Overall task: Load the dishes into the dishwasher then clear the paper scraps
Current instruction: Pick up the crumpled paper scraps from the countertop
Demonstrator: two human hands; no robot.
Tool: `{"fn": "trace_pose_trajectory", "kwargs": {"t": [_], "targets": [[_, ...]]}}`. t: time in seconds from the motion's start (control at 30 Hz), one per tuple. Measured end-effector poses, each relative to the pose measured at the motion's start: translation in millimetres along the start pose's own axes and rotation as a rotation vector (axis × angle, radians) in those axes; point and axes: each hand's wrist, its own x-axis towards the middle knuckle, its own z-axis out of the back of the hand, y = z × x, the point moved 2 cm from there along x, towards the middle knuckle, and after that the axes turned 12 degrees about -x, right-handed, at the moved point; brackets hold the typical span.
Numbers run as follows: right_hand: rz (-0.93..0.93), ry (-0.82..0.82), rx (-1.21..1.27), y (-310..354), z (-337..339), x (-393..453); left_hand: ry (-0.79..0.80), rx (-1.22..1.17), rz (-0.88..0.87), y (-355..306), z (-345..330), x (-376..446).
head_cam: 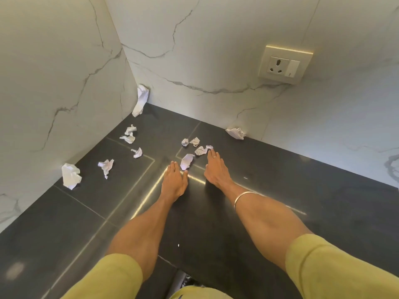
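Crumpled white paper scraps (187, 161) lie scattered on our dark table (280, 169), most left of the wall socket (282, 64) and below it. Our left hand (174, 180) lies flat, fingers straight, beside one scrap. Our right hand (216, 168) reaches flat, fingertips touching another scrap (201, 150).

White scraps (187, 161), black countertop (280, 180)

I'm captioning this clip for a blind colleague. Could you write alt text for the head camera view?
Two bare hands, the left hand and right hand, reach flat across a dark countertop toward crumpled paper scraps scattered up to the marble walls. A wall socket sits at upper right.
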Motion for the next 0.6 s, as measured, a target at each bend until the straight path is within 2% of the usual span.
{"fn": "trace_pose_trajectory", "kwargs": {"t": [0.17, 0.23, 0.37, 0.47, 0.6], "targets": [[0.031, -0.029, -0.011, 15.1, -0.1, 24.7, -0.173, 0.087, -0.068, -15.9, 13.5, 25.0], [0.051, -0.011, -0.026, 21.1, 0.2, 34.4, -0.167, 0.074, -0.099, -19.7, 9.9, 37.0], [0.093, 0.044, -0.097, 26.5, -7.0, 45.4, -0.051, 0.136, -0.15, -19.8, -2.8, 53.5], [0.102, -0.044, -0.172, 25.8, -8.1, 47.2, -0.014, -0.002, -0.095, -19.2, -7.9, 57.3], [0.092, -0.082, -0.18, 25.7, -2.6, 47.4, -0.08, -0.147, -0.006, -18.6, -7.6, 56.2]]}}
